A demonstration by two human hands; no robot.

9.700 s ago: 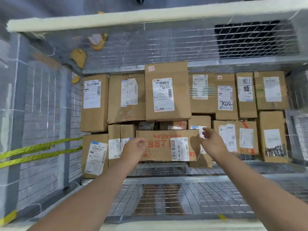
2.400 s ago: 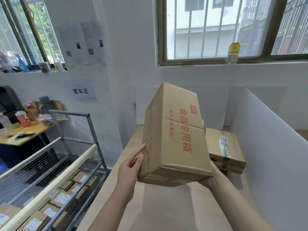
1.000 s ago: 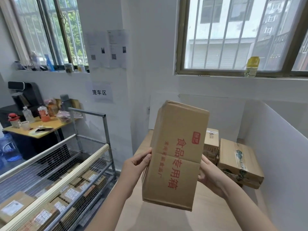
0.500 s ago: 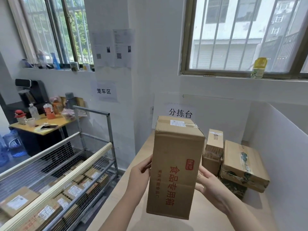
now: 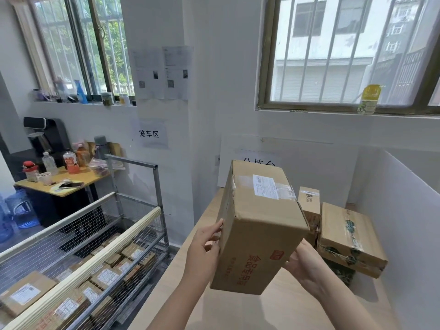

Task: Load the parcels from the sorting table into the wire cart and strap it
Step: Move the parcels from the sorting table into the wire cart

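Observation:
I hold a tall brown cardboard box (image 5: 258,225) with red printed characters and a white shipping label on its upper face, lifted above the sorting table (image 5: 273,310). My left hand (image 5: 204,248) presses its left side and my right hand (image 5: 303,265) supports its right underside. The box tilts with its labelled face toward me. Two more parcels stay on the table against the white partition: a narrow upright box (image 5: 309,208) and a flat taped box (image 5: 347,239). The wire cart (image 5: 100,246) stands low at the left, holding several labelled parcels (image 5: 104,277).
A white partition wall (image 5: 409,225) bounds the table on the right. Behind the cart, a yellow desk (image 5: 59,184) carries bottles, cups and a phone. Blue water jugs (image 5: 16,210) sit on the floor at far left. A padded cream bar (image 5: 90,263) tops the cart's near side.
The box has been tipped back so that its labelled top face shows more. Both hands stay on its sides. The view has shifted slightly right and closer.

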